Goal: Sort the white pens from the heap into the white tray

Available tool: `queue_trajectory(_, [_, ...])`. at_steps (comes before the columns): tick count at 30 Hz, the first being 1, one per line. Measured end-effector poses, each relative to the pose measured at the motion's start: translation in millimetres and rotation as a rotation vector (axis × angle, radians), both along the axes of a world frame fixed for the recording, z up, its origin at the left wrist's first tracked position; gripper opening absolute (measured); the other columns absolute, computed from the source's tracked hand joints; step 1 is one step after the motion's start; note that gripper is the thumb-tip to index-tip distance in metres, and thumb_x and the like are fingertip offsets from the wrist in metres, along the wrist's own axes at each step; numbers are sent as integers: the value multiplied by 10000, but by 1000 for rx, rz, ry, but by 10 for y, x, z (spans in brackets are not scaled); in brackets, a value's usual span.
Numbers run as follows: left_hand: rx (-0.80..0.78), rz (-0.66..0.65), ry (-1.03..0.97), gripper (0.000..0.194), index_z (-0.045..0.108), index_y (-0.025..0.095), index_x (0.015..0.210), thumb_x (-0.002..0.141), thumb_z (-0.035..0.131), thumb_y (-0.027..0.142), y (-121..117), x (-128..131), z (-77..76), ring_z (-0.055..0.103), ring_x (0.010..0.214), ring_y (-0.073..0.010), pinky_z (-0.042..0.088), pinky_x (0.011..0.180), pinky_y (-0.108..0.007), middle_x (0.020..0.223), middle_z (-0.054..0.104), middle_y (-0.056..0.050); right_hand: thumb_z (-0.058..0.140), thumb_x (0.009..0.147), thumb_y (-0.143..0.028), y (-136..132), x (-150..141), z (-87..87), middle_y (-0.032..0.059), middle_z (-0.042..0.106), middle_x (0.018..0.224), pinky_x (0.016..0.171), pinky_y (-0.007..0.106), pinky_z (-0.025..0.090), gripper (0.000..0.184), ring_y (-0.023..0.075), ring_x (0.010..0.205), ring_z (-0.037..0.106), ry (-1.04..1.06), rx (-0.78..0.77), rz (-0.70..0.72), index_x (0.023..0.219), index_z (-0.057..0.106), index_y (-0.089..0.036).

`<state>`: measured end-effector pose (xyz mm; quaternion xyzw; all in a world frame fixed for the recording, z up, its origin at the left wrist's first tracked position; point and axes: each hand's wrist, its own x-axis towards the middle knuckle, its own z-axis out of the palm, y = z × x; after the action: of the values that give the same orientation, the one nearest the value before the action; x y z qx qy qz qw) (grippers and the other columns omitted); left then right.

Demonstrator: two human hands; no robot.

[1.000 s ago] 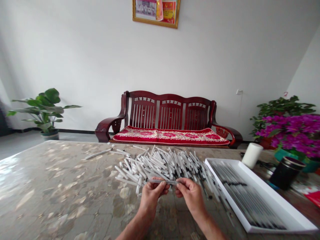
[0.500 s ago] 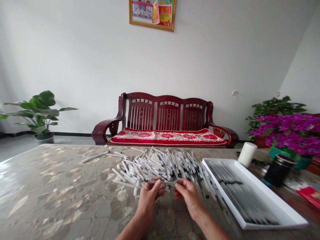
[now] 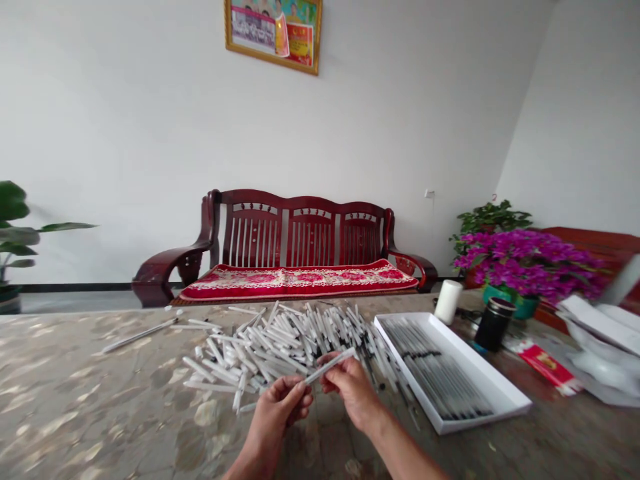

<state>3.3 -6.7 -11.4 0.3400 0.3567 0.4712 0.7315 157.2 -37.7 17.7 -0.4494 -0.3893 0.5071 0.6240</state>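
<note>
Just in front of a heap of pens, my left hand point(image 3: 281, 404) pinches the near left end of a whitish pen point(image 3: 329, 367). The fingers of my right hand point(image 3: 351, 390) are closed on the same pen farther along, and its far end sticks up to the right past them. The pen slants between both hands, over the table. Behind them spreads the heap of loose pens point(image 3: 280, 340), mostly white and translucent, some with dark parts. To the right lies a shallow white tray point(image 3: 493, 380) with clear, dark-tipped pens set in two rows.
On the patterned table point(image 3: 125, 400) a few pens point(image 3: 140, 335) lie apart at the left. Beyond the tray stand a white cylinder point(image 3: 448, 302), a black jar point(image 3: 494, 327) and purple flowers point(image 3: 530, 263). A red packet point(image 3: 550, 368) lies at the right. Behind is a wooden bench point(image 3: 310, 233).
My view has turned to the right. The pen between my hands has gone from nearly level to slanted, its right end raised, and more of its whitish length shows.
</note>
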Motion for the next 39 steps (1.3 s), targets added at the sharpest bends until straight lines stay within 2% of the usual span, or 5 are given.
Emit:
queue_trajectory(5, [23, -54, -4, 488, 696, 156, 694, 432, 951, 479, -31, -31, 26, 613, 535, -94, 512, 543, -192, 600, 699, -3, 873, 571, -395, -23, -20, 178, -3, 694, 737, 590, 236, 465, 419, 131, 661, 625, -7, -41, 203, 887, 725, -163])
queue_trajectory(12, [50, -154, 129, 626, 694, 186, 863, 397, 944, 521, 23, -46, -90, 679, 579, -173, 501, 494, -244, 735, 750, -32, 831, 565, -588, 16, 169, 165, 18, 691, 754, 499, 217, 438, 552, 133, 615, 622, -118, -108, 95, 870, 671, -157])
queue_trajectory(22, [-4, -116, 113, 556, 692, 179, 822, 428, 945, 479, 88, -73, -235, 689, 618, -158, 543, 573, -247, 739, 755, -35, 508, 875, -482, -28, 1780, 398, 4, 641, 675, 515, 227, 421, 320, 157, 611, 615, -907, -352, -418, 824, 624, -188])
queue_trajectory(27, [87, -41, 162, 523, 680, 192, 773, 441, 907, 526, 134, -120, -220, 656, 558, -162, 487, 489, -237, 685, 737, -16, 560, 865, -305, -18, 2557, 433, 101, 730, 834, 669, 268, 418, 222, 233, 878, 677, -1245, -551, -565, 711, 664, -182])
queue_trajectory(39, [362, 182, 508, 382, 714, 245, 752, 546, 783, 560, 284, -327, -91, 700, 633, -246, 557, 615, -312, 728, 781, -38, 572, 900, -295, 67, 2882, 121, 125, 765, 1051, 732, 285, 436, 246, 248, 993, 702, -1579, -708, -516, 1010, 767, -193])
